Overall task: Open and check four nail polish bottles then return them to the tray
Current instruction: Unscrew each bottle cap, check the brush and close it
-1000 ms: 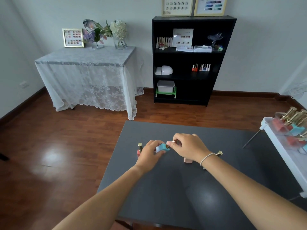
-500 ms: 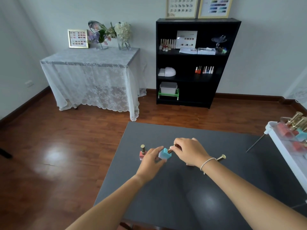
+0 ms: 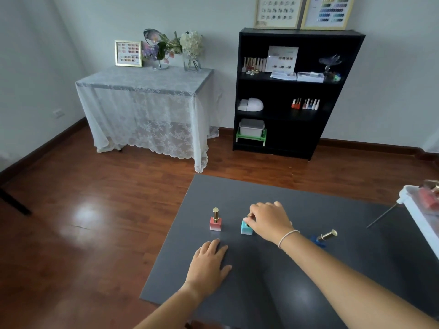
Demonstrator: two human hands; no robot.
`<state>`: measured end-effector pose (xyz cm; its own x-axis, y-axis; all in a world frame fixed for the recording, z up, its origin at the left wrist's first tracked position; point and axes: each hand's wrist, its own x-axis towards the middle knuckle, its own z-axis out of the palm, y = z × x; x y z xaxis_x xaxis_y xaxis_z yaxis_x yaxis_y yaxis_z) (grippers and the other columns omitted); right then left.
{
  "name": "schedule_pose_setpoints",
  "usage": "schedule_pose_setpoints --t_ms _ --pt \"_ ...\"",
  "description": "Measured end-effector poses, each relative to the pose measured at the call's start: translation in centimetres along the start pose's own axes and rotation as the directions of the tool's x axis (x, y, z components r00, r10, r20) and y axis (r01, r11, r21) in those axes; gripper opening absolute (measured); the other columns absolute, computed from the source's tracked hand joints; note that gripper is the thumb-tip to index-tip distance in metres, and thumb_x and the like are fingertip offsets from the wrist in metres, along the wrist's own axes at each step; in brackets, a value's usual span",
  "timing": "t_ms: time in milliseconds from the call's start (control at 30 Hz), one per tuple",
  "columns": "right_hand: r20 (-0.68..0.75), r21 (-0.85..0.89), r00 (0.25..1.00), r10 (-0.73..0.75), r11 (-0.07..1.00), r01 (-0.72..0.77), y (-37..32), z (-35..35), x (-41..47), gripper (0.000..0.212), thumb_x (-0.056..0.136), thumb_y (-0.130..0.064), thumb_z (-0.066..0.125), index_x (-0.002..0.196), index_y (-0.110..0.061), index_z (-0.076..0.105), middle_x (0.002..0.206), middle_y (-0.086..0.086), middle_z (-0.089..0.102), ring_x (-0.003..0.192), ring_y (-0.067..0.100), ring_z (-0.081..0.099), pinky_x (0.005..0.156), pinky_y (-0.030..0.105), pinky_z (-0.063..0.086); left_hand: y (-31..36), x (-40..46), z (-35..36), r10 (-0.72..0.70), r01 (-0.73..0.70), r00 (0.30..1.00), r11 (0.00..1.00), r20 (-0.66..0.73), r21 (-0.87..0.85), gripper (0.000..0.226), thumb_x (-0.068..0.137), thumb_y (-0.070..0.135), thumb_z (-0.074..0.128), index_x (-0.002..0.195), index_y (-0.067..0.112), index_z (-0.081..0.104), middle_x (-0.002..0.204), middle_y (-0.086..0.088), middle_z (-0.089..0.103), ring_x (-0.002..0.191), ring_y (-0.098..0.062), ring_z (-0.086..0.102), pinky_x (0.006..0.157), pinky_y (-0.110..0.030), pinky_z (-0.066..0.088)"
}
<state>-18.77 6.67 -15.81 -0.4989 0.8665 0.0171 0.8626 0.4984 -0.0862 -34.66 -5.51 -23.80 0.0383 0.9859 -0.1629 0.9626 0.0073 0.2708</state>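
A light-blue nail polish bottle (image 3: 246,229) stands upright on the dark grey table (image 3: 308,281). My right hand (image 3: 268,220) grips its gold cap from above. My left hand (image 3: 209,263) lies flat on the table, palm down, fingers spread, holding nothing. A pink-red bottle with a gold cap (image 3: 215,221) stands upright to the left of the blue one. A darker blue bottle with a gold cap (image 3: 324,237) lies tilted behind my right wrist. The white tray (image 3: 418,217) at the right edge holds more bottles, mostly cut off.
The table's left and far edges drop to a wooden floor. A thin metal rod (image 3: 382,214) slants from the tray's corner down to the table. Across the room stand a black shelf unit (image 3: 294,91) and a lace-covered table (image 3: 147,103).
My left hand let go of the light-blue bottle and came down flat on the table nearer me. The bottle now stands on the table under my right hand. The camera tilted up and left.
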Motion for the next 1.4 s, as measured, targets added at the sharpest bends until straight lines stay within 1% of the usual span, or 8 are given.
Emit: schedule_pose_setpoints --t_ms 300,500,700,833,967,1100,1267,1400 --pt "-0.017 0.114 0.998 0.061 0.992 -0.059 0.2 -0.6 -0.7 0.04 0.087 -0.054 0.044 0.089 -0.015 0.054 0.092 0.005 0.068 0.085 0.025 0.06 0.079 0.036 0.038 0.7 0.8 -0.2 0.013 -0.017 0.999 0.998 -0.05 -0.063 0.047 0.092 0.047 0.038 0.136 0.029 0.036 0.145 0.007 0.036 0.134 -0.015 0.03 0.113 -0.031 0.023" --pt "-0.105 0.261 0.983 0.153 0.958 -0.122 3.5 -2.9 -2.7 0.035 0.087 -0.052 0.046 0.089 -0.018 0.055 0.08 -0.002 0.064 0.076 0.021 0.058 0.079 0.036 0.04 4.9 2.9 -0.5 0.121 -0.125 0.992 0.932 -0.032 -0.341 0.042 0.091 0.036 0.049 0.131 0.024 0.046 0.132 0.003 0.051 0.12 -0.016 0.047 0.103 -0.026 0.037" --pt "-0.111 0.336 0.968 0.224 0.925 -0.176 7.0 -4.1 -5.7 0.022 0.088 -0.041 0.05 0.085 -0.02 0.055 0.07 -0.01 0.052 0.068 0.015 0.048 0.077 0.035 0.039 9.3 6.1 -0.3 0.096 -0.049 0.993 0.865 0.068 -0.499 0.052 0.089 0.027 0.055 0.137 0.018 0.037 0.136 -0.004 0.049 0.119 -0.019 0.049 0.103 -0.027 0.037" --pt "-0.111 0.36 0.964 0.242 0.914 -0.188 8.7 -4.2 -7.4 0.019 0.088 -0.036 0.05 0.09 -0.018 0.057 0.074 -0.008 0.053 0.069 0.015 0.048 0.073 0.03 0.035 11.0 7.9 0.0 0.064 -0.014 0.995 0.843 0.073 -0.538 0.05 0.087 0.023 0.057 0.134 0.018 0.04 0.124 -0.004 0.054 0.108 -0.02 0.053 0.094 -0.026 0.04" --pt "-0.112 0.354 0.966 0.232 0.918 -0.18 9.8 -4.2 -8.4 0.02 0.089 -0.033 0.05 0.097 -0.016 0.057 0.078 -0.008 0.052 0.07 0.013 0.046 0.074 0.03 0.035 12.3 8.9 0.4 0.068 -0.044 0.997 0.825 0.021 -0.563 0.012 0.085 0.019 0.058 0.097 0.02 0.057 0.092 -0.002 0.058 0.084 -0.019 0.054 0.069 -0.02 0.034" --pt "-0.068 0.341 0.977 0.202 0.925 -0.168 10.3 -4.0 -8.7 0.021 0.089 -0.029 0.051 0.105 -0.016 0.056 0.094 0.0 0.061 0.082 0.018 0.054 0.084 0.035 0.04 12.9 9.3 0.6 0.014 -0.017 1.0 0.796 -0.009 -0.605 0.014 0.085 0.019 0.058 0.1 0.017 0.06 0.094 0.0 0.058 0.083 -0.015 0.053 0.074 -0.023 0.037" --pt "-0.01 0.316 0.993 0.114 0.943 -0.105 10.3 -3.3 -8.1 0.033 0.089 -0.024 0.048 0.122 -0.02 0.049 0.117 0.002 0.059 0.107 0.022 0.054 0.095 0.038 0.037 13.1 9.1 0.5 0.012 -0.035 0.999 0.752 -0.04 -0.658 0.01 0.084 0.023 0.062 0.093 0.018 0.061 0.09 0.001 0.064 0.083 -0.019 0.059 0.074 -0.026 0.047" --pt "-0.013 0.295 0.998 0.069 0.954 -0.062 10.3 -2.8 -7.3 0.036 0.088 -0.016 0.044 0.123 -0.023 0.048 0.113 0.002 0.06 0.104 0.024 0.054 0.091 0.036 0.036 13.1 8.7 -0.1 -0.014 -0.034 0.998 0.695 -0.061 -0.718 0.01 0.081 0.026 0.067 0.085 0.023 0.059 0.082 0.002 0.066 0.078 -0.021 0.061 0.071 -0.027 0.05"
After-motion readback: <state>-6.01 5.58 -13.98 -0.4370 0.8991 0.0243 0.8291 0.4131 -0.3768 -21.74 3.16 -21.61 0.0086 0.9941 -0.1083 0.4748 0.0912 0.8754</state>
